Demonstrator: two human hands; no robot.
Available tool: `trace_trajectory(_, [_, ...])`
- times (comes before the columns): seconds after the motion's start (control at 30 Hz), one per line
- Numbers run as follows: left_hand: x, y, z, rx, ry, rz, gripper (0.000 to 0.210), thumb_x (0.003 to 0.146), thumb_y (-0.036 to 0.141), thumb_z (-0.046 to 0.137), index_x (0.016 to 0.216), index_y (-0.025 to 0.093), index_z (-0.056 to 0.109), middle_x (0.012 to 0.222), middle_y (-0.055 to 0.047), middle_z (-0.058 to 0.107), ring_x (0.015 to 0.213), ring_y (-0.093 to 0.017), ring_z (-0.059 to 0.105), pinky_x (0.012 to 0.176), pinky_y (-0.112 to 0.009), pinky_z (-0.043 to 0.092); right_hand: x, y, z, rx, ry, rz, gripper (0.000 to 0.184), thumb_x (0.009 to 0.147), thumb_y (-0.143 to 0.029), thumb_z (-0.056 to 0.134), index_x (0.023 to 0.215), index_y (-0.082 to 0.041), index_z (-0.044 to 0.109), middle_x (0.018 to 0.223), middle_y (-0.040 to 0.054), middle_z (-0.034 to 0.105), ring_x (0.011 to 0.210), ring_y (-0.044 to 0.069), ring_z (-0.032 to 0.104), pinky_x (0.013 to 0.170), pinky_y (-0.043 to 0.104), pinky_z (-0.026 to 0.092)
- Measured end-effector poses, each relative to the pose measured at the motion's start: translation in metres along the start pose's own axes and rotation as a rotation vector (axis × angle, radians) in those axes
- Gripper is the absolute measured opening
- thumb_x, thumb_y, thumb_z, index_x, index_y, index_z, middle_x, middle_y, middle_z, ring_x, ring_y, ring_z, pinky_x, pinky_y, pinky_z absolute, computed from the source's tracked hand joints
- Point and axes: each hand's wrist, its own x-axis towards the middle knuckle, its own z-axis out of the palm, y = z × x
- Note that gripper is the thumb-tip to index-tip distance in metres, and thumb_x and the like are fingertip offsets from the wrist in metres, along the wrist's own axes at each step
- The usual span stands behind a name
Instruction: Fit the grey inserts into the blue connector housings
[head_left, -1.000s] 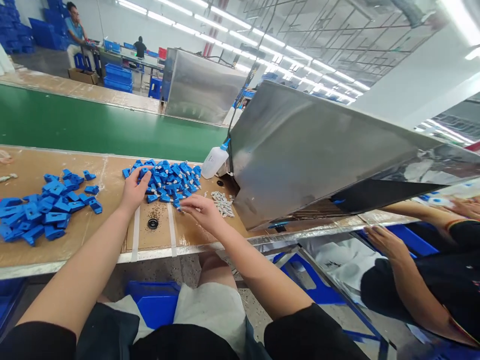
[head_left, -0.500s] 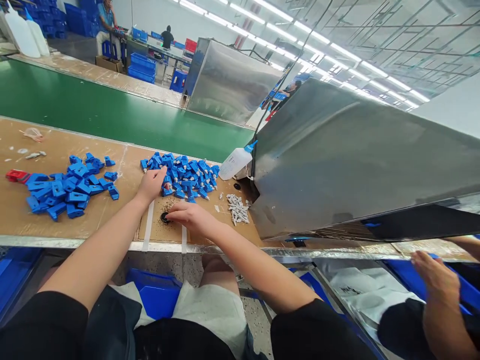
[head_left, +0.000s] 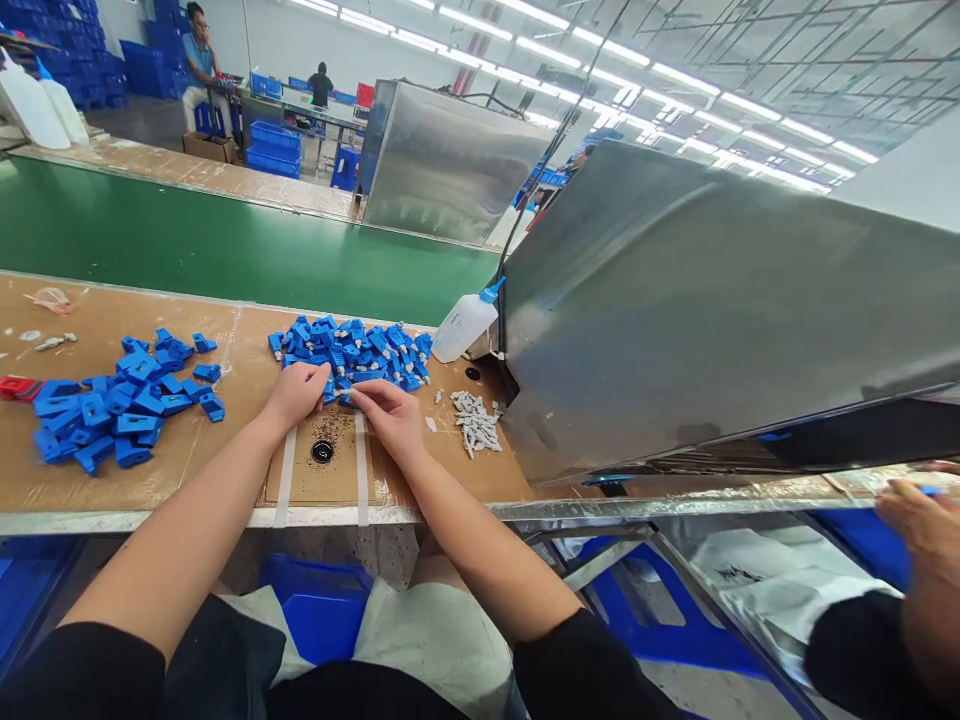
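Observation:
My left hand point(head_left: 298, 393) is closed at the near edge of a pile of blue plastic parts point(head_left: 375, 350), many with whitish tips. Its fingers grip one small blue plastic part point(head_left: 330, 390). My right hand point(head_left: 390, 408) faces it, thumb and fingers pinched close to the white end of that part; what lies in the pinch is too small to make out. Below both hands, a round black cap point(head_left: 322, 452) lies on a cardboard patch point(head_left: 341, 485) between two white tape strips, with tiny dark bits scattered around it.
Small grey-white pieces point(head_left: 475, 424) lie to the right, near a tilted white squeeze bottle point(head_left: 465, 325). Another blue pile point(head_left: 124, 400) is on the left. A large metal housing point(head_left: 675, 330) blocks the right; a green belt point(head_left: 247, 240) runs behind. A co-worker's hand point(head_left: 922, 515) shows far right.
My right hand has left the black cap and moved up beside my left hand. My left hand has come slightly nearer, and the two now meet in front of the blue pile.

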Motion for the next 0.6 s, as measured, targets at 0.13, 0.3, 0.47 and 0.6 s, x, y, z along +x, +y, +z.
trace_trajectory(0.13, [-0.001,0.003,0.001,0.111,-0.012,0.067,0.062,0.099,0.046,0.040,0.044,0.020,0.055,0.046,-0.003,0.057,0.051,-0.017,0.054,0.060,-0.031,0.037,0.000,-0.002,0.001,-0.073,-0.026,-0.095,0.019,0.090,-0.039,0.071,0.092,-0.021,0.078,0.093,0.0058,0.077,0.086,0.020,0.071,0.082,0.034,0.058])
trace_trajectory(0.3, [-0.003,0.009,0.003,0.255,0.025,0.115,0.060,0.099,0.047,0.040,0.046,0.020,0.052,0.048,-0.002,0.056,0.052,-0.017,0.051,0.059,-0.032,0.030,-0.001,0.002,0.001,-0.238,-0.039,-0.257,0.018,0.097,-0.034,0.066,0.097,-0.021,0.078,0.096,0.0062,0.077,0.090,0.019,0.070,0.087,0.033,0.055])
trace_trajectory(0.47, [-0.004,0.017,0.002,0.346,0.043,0.137,0.059,0.099,0.048,0.040,0.047,0.021,0.047,0.047,-0.003,0.049,0.050,-0.017,0.045,0.058,-0.033,0.025,-0.001,0.004,-0.005,-0.598,-0.178,-0.369,0.025,0.106,-0.029,0.051,0.106,-0.016,0.072,0.097,0.0093,0.073,0.090,0.019,0.065,0.081,0.029,0.049])
trace_trajectory(0.6, [-0.008,0.025,0.004,0.418,0.043,0.147,0.056,0.098,0.049,0.038,0.049,0.021,0.038,0.049,-0.002,0.042,0.050,-0.016,0.038,0.058,-0.034,0.019,-0.006,-0.002,-0.009,-0.815,-0.214,-0.475,0.029,0.109,-0.026,0.042,0.101,-0.014,0.067,0.090,0.0095,0.068,0.087,0.020,0.059,0.077,0.030,0.043])
